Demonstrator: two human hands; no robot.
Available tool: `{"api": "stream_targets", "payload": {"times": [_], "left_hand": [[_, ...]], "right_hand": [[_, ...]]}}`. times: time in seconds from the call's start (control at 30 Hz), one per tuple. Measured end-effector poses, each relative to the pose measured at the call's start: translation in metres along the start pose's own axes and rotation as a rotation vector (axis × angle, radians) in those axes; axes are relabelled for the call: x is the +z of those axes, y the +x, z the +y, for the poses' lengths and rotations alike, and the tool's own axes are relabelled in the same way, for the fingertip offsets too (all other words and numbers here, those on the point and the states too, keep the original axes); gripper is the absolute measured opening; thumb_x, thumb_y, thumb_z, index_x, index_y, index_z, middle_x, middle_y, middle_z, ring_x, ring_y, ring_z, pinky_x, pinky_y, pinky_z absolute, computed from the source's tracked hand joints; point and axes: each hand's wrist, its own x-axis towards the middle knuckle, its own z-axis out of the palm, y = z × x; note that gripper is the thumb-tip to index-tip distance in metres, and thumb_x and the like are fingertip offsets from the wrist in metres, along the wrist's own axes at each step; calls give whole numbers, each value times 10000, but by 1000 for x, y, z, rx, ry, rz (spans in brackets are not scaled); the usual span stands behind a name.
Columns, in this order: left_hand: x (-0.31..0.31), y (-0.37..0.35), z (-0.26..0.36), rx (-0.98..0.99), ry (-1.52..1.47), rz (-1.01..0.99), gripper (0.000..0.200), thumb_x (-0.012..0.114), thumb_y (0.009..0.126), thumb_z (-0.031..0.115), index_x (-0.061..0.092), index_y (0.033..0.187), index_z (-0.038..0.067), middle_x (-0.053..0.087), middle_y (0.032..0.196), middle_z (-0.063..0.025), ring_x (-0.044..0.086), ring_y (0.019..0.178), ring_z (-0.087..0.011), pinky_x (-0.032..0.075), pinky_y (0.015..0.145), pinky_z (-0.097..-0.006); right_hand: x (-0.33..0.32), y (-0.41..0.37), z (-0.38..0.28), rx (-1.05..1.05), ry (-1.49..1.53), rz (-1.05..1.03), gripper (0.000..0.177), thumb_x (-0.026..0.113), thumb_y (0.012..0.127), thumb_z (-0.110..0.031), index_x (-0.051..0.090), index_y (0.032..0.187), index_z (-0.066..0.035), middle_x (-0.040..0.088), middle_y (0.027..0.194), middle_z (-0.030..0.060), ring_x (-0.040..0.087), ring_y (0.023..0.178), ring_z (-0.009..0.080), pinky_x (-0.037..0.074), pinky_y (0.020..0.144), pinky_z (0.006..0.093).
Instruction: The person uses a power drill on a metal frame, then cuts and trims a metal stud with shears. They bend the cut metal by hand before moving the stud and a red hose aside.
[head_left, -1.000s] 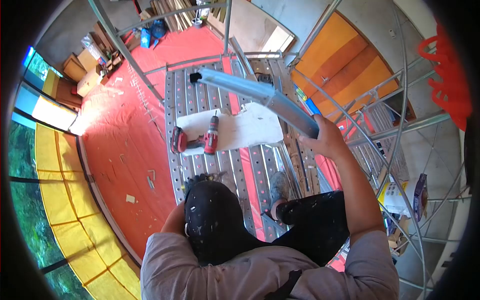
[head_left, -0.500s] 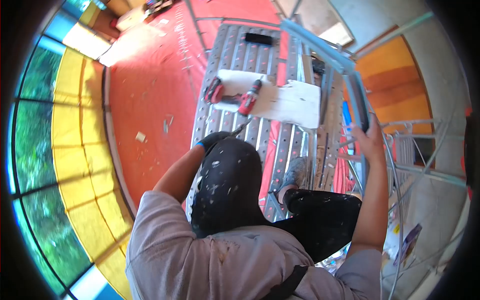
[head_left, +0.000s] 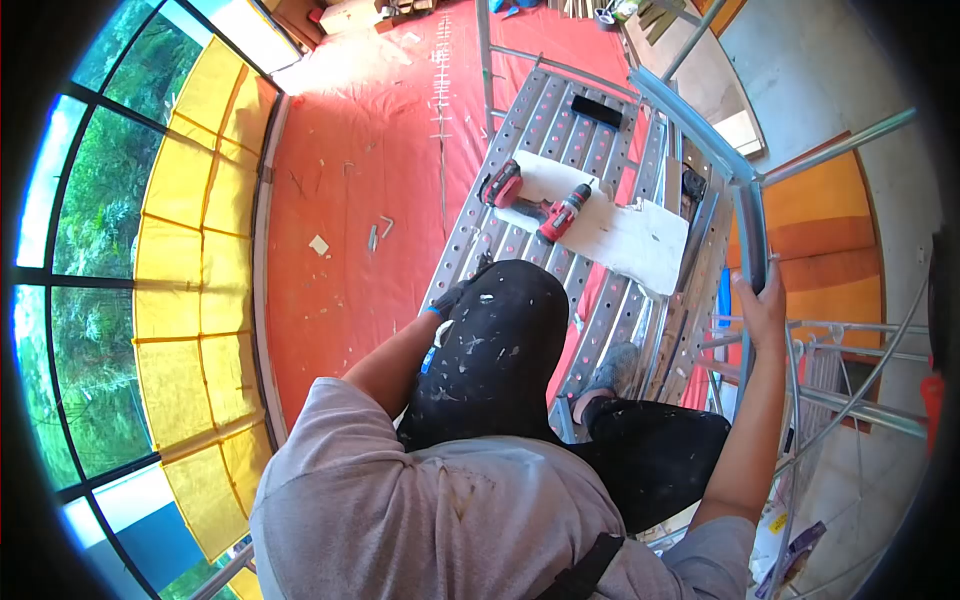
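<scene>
Right hand point(head_left: 762, 305) is up at the scaffold's edge, fingers wrapped tight round the lower end of the channel point(head_left: 752, 215), which rises from the fist, then kinks away over the platform point(head_left: 520, 130). Left hand point(head_left: 450, 298) (gloved) sits low beside the knee point(head_left: 505, 320); can't tell its grip, half hidden. Red drill point(head_left: 562, 213) lies on the white board point(head_left: 645, 245), well apart from both hands.

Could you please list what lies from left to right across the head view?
Yellow window panes, red floor covering, left hand, red drill, white board, right hand gripping the metal channel, orange wall panel.
</scene>
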Motion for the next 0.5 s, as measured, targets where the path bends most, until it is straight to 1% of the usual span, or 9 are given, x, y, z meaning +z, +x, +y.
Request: {"api": "stream_targets", "payload": {"times": [0.13,0.2,0.23,0.27,0.3,0.33,0.37,0.43,0.5], "left_hand": [[-20,37,12,80,-253,106,426,718,856,373,675,1147,65,716,1047,-241,684,997,-445,528,860,-503],[-50,78,21,227,-351,202,432,722,854,370,674,1148,59,716,1045,-241,684,995,-447,527,861,-501],[-91,37,98,282,111,281,483,752,831,359,658,1147,6,730,1002,-226,697,903,-407,518,820,-504],[-109,49,121,382,301,349,431,781,822,288,649,1124,10,728,898,-181,697,807,-309,537,730,-477],[-152,-26,228,269,-179,285,363,781,834,195,622,1111,21,678,801,-112,668,715,-201,542,614,-403],[-163,-18,249,322,-295,289,405,762,865,264,578,1135,26,641,846,-116,674,625,-232,549,544,-381],[-175,-17,273,426,-321,345,389,756,868,222,570,1149,27,637,797,-88,673,640,-190,550,540,-341],[-194,-48,350,306,-396,273,420,767,853,188,569,1192,39,668,876,-127,678,708,-242,548,622,-401],[-187,-42,384,519,-241,380,411,742,855,204,574,1184,25,662,893,-145,685,690,-240,560,619,-380]], "right_hand": [[7,8,16,-41,39,36,519,714,884,-263,519,1251,48,642,1085,224,629,985,322,487,910,426],[11,10,11,-71,97,69,526,703,889,-251,502,1274,46,631,1111,233,624,1017,322,482,927,418],[12,10,9,-79,106,98,540,709,884,-264,500,1276,44,639,1107,239,635,1021,336,487,925,423],[12,12,5,-90,115,130,554,714,879,-278,498,1277,42,647,1103,245,645,1026,350,492,922,427],[10,15,-1,-101,121,166,568,719,874,-291,496,1278,40,655,1099,252,656,1030,364,497,919,432],[7,17,-11,-69,73,194,560,729,864,-304,514,1252,38,663,1065,241,663,993,367,504,893,439],[2,17,-25,-33,22,230,552,739,853,-316,532,1225,36,672,1031,230,670,955,371,511,868,445],[-13,21,-51,-39,-13,363,594,772,811,-353,545,1195,39,684,997,237,683,923,391,523,841,456],[-30,27,-70,-61,17,457,590,779,809,-348,549,1195,35,688,993,233,688,916,380,528,831,440]]}}
